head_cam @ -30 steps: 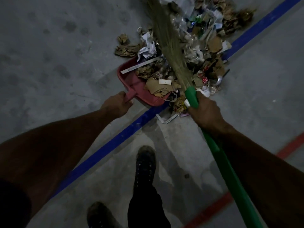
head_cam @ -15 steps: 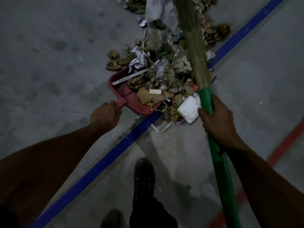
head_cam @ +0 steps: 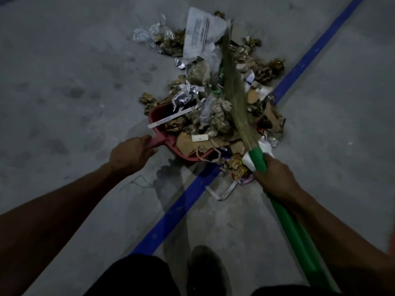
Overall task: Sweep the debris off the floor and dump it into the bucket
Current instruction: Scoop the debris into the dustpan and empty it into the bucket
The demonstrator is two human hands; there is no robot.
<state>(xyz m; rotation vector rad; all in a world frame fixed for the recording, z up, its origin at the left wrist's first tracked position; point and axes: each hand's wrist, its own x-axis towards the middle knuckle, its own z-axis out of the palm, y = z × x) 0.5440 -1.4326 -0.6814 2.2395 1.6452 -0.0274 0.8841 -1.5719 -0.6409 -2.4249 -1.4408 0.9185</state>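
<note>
A heap of debris (head_cam: 215, 97), crumpled paper, foil and cardboard scraps, lies on the grey concrete floor (head_cam: 64, 82). A red dustpan (head_cam: 162, 133) sits at the heap's near left edge, partly filled with scraps. My left hand (head_cam: 131, 153) grips its handle. A broom (head_cam: 235, 97) with straw bristles and a green handle lies across the heap, bristles pointing away from me. My right hand (head_cam: 275, 178) grips the green handle just below the bristles. No bucket is in view.
A blue floor stripe (head_cam: 181, 206) runs diagonally from bottom left to top right under the heap. My dark shoe (head_cam: 205, 270) stands on the floor near the bottom edge. A loose paper strip (head_cam: 222, 194) lies beside the stripe.
The broom's bristles have swung from the heap's left side toward its right and middle. More scraps lie in the dustpan. The view has shifted, so the heap sits lower in frame.
</note>
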